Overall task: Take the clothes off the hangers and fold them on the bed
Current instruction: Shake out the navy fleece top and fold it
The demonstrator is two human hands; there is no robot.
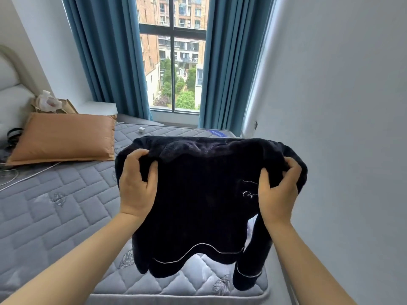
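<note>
Hanging above the bed (66, 216), the dark top (202, 199) spreads shoulders-up, hem down, its long axis vertical; the left hand (137, 186) and right hand (278, 190) each grip a bunched shoulder; one sleeve dangles below the right.

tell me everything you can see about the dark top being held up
The dark top is navy-black, fuzzy and fleece-like, with thin white piping along the wavy hem and one sleeve cuff, and small white embroidery. It hangs over the mattress, gripped near each shoulder by the left hand and right hand. No hanger shows.
</note>
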